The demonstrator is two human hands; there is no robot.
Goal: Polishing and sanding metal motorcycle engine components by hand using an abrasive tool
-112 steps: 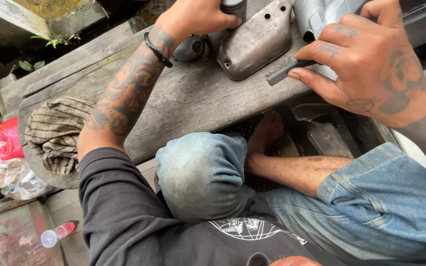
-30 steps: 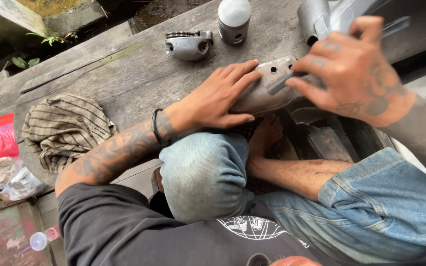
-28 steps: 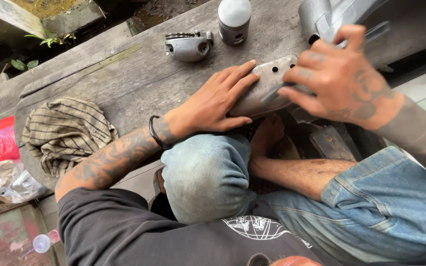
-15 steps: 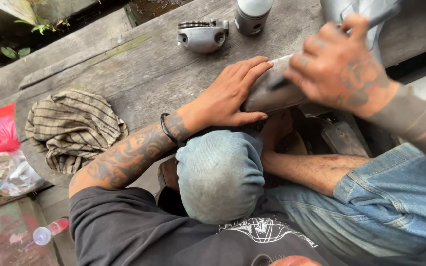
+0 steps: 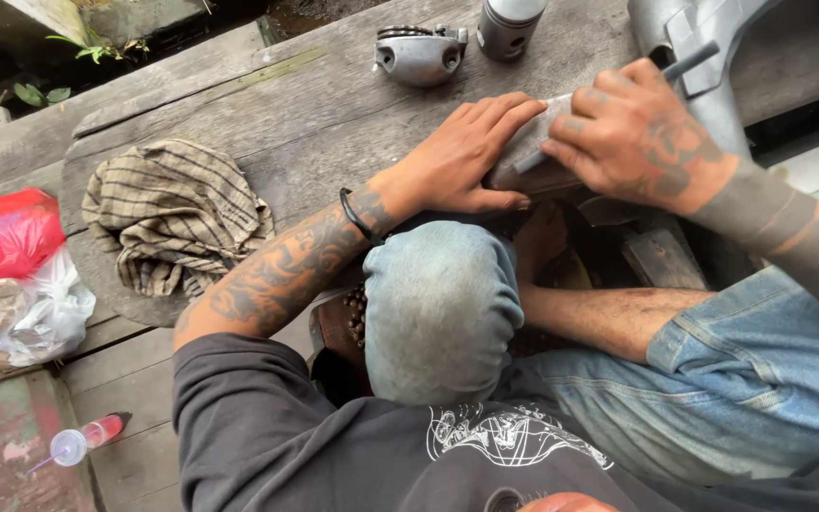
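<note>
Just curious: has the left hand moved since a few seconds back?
Yes. The left hand came back from beside the small metal housing to lie flat on the grey metal cover.

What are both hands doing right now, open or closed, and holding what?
Left hand: open, pressed flat on the grey metal part on the wooden table.
Right hand: closed on a thin dark tool, resting on the same part.

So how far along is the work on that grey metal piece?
Mid-way, by the look of it. The left hand presses the grey metal cover flat on the wooden bench, while the right hand works a thin tool against it. A second metal part and a cylinder lie untouched beyond.
</note>
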